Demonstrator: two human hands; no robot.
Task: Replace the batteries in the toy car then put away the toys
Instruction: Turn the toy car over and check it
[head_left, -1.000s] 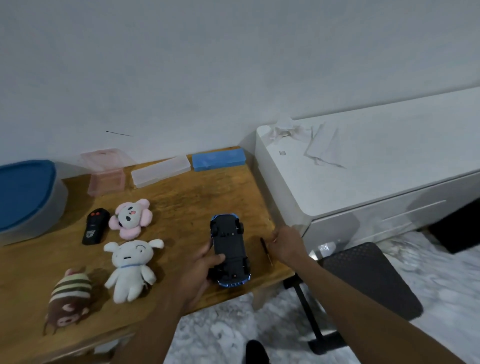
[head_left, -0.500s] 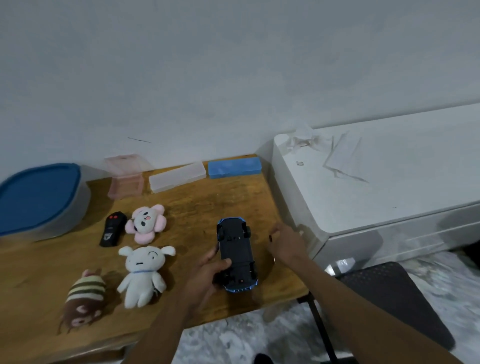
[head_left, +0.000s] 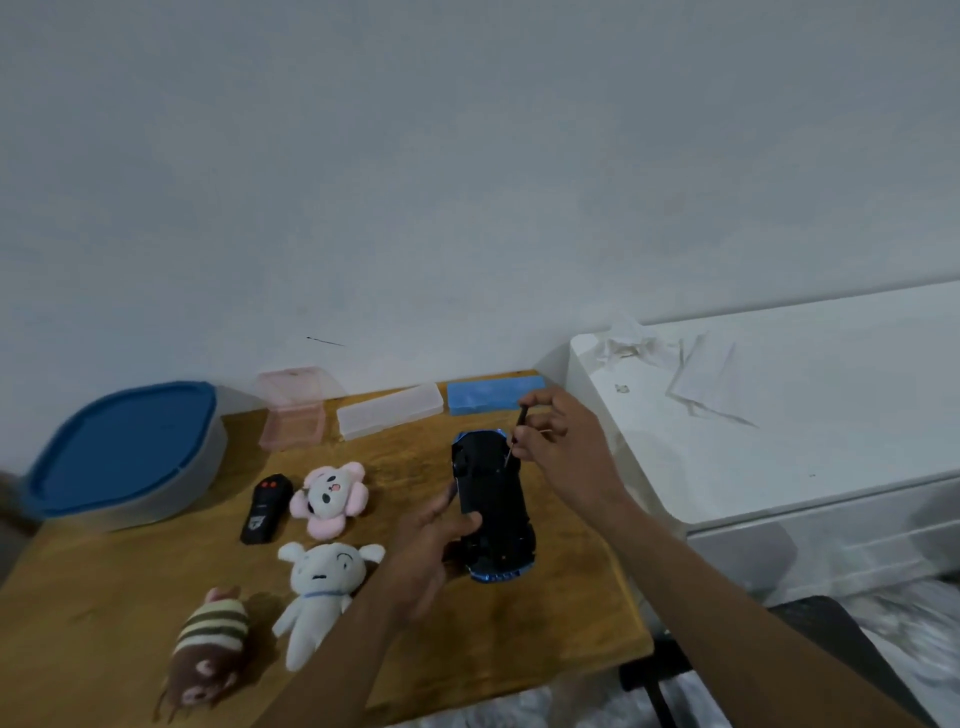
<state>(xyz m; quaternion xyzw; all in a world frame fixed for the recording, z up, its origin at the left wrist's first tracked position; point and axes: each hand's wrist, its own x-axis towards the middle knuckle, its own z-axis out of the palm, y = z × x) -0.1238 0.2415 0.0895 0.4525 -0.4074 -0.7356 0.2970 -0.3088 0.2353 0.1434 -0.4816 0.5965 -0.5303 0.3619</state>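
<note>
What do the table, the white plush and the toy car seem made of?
Table: wood or wood-look top, matte, visible grain.
White plush: soft fuzzy fabric, stuffed shape.
Toy car: likely hard plastic, black underside, glossy blue trim.

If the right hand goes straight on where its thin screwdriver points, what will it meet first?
Probably the black underside of the upturned blue toy car, near its far wheel; depth is unclear.

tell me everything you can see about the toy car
The black and blue plastic toy car lies upside down on the wooden table near its right edge, lengthwise away from the person. Its black underside faces up; glossy blue bodywork shows at both ends. The left hand grips its left side, thumb on the underside. The right hand holds a thin dark screwdriver with its tip at the far end.
</note>
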